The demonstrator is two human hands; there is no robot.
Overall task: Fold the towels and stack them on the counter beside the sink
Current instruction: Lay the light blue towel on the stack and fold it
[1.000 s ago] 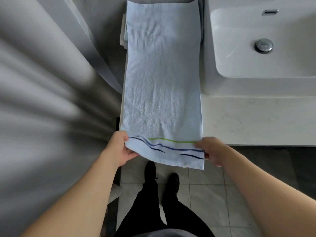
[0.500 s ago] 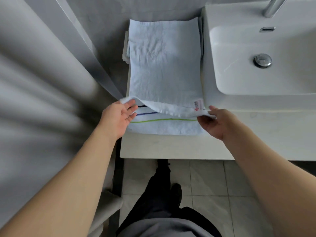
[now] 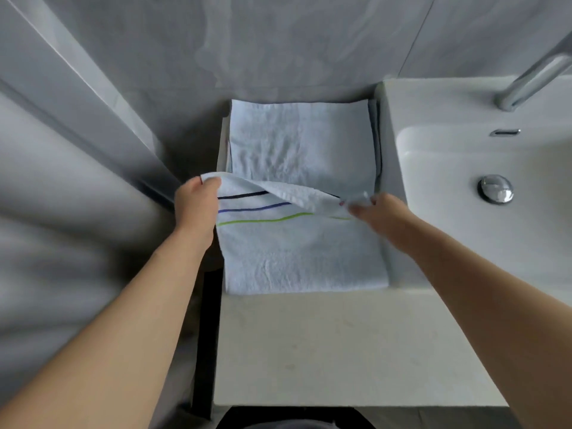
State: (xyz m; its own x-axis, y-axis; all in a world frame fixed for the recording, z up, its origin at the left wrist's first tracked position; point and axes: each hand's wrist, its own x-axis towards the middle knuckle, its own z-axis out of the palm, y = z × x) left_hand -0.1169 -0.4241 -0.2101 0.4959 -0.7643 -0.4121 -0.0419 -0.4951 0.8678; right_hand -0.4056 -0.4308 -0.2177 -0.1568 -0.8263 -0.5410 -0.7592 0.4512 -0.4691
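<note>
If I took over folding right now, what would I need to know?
Left hand: grips the towel's left corner.
Right hand: pinches its right corner.
The light blue towel lies on the counter left of the sink. Its striped end is lifted and partly folded towards the wall. It seems to lie over other folded cloth, of which only edges show.
Done: first fold begun.
Left: lay the held edge down at the far end, smooth it, and probably fold again into a neat stack.
</note>
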